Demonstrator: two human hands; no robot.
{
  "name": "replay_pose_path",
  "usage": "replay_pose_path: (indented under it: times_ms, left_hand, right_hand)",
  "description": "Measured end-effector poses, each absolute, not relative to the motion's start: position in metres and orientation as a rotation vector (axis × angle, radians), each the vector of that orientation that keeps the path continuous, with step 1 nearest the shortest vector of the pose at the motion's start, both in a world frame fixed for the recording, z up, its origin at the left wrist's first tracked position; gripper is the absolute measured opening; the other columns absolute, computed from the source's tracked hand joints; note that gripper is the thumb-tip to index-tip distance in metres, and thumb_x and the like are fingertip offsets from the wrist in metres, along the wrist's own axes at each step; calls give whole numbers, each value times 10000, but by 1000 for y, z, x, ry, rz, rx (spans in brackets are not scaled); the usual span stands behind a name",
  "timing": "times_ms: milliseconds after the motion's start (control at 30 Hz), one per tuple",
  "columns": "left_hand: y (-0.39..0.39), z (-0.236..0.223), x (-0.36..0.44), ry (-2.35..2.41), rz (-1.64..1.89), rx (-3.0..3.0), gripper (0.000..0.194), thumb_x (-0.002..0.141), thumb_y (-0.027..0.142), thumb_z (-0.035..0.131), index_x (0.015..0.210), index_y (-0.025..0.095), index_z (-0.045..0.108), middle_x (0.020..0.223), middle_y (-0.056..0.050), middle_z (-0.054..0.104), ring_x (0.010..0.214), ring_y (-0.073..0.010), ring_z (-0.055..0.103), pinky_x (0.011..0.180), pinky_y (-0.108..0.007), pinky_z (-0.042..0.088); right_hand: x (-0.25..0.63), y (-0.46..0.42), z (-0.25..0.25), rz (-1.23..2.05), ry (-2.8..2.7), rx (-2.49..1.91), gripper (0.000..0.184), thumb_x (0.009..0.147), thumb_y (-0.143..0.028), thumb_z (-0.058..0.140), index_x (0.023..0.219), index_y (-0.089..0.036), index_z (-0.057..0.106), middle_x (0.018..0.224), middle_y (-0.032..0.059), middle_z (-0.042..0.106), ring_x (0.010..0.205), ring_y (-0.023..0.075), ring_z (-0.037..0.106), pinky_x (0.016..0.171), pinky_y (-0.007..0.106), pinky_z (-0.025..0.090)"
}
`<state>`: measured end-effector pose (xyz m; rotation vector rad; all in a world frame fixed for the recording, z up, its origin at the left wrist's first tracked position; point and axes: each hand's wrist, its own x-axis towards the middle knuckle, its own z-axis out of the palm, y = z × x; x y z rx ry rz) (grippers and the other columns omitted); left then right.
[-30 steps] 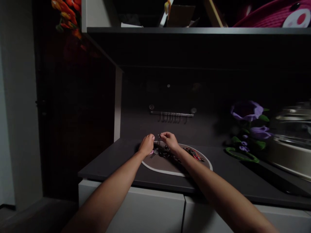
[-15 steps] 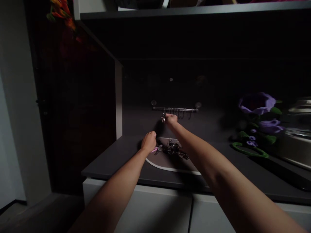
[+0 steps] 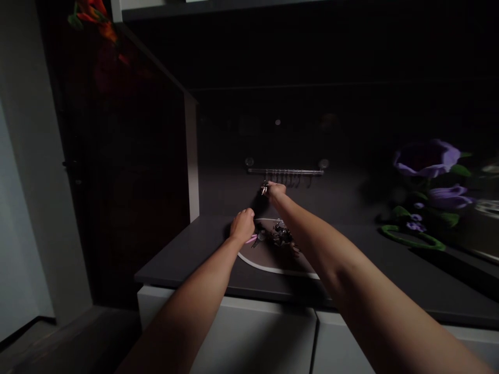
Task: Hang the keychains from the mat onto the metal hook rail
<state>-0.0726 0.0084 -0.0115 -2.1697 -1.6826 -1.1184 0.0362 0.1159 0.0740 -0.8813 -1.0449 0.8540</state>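
My right hand (image 3: 277, 189) is raised to just below the left part of a hook rail (image 3: 286, 171) on the dark back wall. Its fingers are pinched on a small bunch of keys (image 3: 265, 188), which dangles at the fingertips. Lower and to the left, my left hand (image 3: 242, 225) is closed above the left edge of an oval mat (image 3: 260, 265); whatever it holds is hidden. Beside it on the mat lie a pink strip (image 3: 251, 238) and a roundish keyring item (image 3: 260, 236). A dark metallic pile (image 3: 281, 235), seemingly more keys, sits mid-mat, partly behind my right forearm.
Several hooks (image 3: 297, 180) hang along the rail. Purple knitted flowers (image 3: 427, 158) with a green loop base (image 3: 413, 239) stand on the dark counter (image 3: 175, 254) at the right, near a shiny pot (image 3: 487, 228). A shelf (image 3: 163, 11) overhangs the counter.
My right hand has risen from the mat to the hook rail with the keys. My left hand has stayed near the mat's left edge. The view has tilted down and turned slightly left.
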Motion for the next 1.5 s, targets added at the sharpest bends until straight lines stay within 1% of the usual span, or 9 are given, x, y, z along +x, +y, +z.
replay_pose_path:
  times_ms: [200,433,600,733,867,1000,1167,1300,1500]
  left_hand:
    - [9,-12,-74,-1708,-1106,-2153,263,867,172,277,923,180,534,898,-91,607,853,-184,558,731,-286,376]
    - [12,-12,-76,-1700,-1132,-2159,254,862,164,293,937,172,535,909,-95,607,872,-182,552,740,-281,375]
    - [14,-11,-78,-1706,-1148,-2196,245,848,140,315,914,175,548,892,-74,604,865,-164,547,745,-267,376]
    - [16,-13,-81,-1637,-1203,-2252,225,853,184,346,905,176,564,889,-65,603,859,-156,540,754,-262,382]
    - [14,-15,-82,-1545,-1219,-2343,199,833,204,402,891,178,591,886,-54,604,852,-148,532,757,-254,390]
    - [7,-14,-80,-1444,-1121,-2450,182,802,232,462,868,182,624,862,-45,603,830,-145,527,752,-249,395]
    - [4,-15,-76,-1309,-943,-2539,191,783,284,501,845,194,658,835,-42,602,821,-152,532,742,-251,394]
    - [6,-17,-73,-1281,-829,-2532,228,791,328,485,829,205,673,829,-45,603,812,-156,538,732,-255,398]
    - [4,-17,-68,-1283,-697,-2499,240,776,336,485,844,215,680,870,-50,615,832,-169,550,746,-269,407]
  right_hand:
    - [40,106,66,960,-924,-893,73,733,-87,473,700,-139,513,419,-49,462,348,56,427,373,170,396]
    - [47,93,62,1066,-965,-893,117,728,-70,459,649,-154,474,419,-45,461,378,60,441,434,189,440]
    - [52,77,55,1133,-1024,-903,171,666,-3,466,565,-141,473,431,-30,469,396,57,450,486,197,455]
    - [59,57,49,1175,-1054,-924,147,651,1,479,614,-140,494,460,-31,483,418,64,467,507,212,465]
    - [69,34,42,1171,-1215,-1021,127,660,-41,530,741,-138,535,573,-6,565,481,80,519,508,212,443]
    - [83,18,29,972,-1470,-1078,105,660,-71,572,747,-131,569,602,3,591,518,79,524,532,198,414]
    - [102,14,8,454,-1854,-1201,84,641,-94,615,695,-154,638,683,21,649,667,126,573,666,229,415]
    - [107,17,-1,142,-2114,-1269,137,707,-141,579,802,-164,674,847,62,678,802,164,599,727,235,403]
    - [100,21,-2,-66,-2338,-1361,236,758,-163,502,924,-159,670,922,80,674,863,168,602,723,210,395]
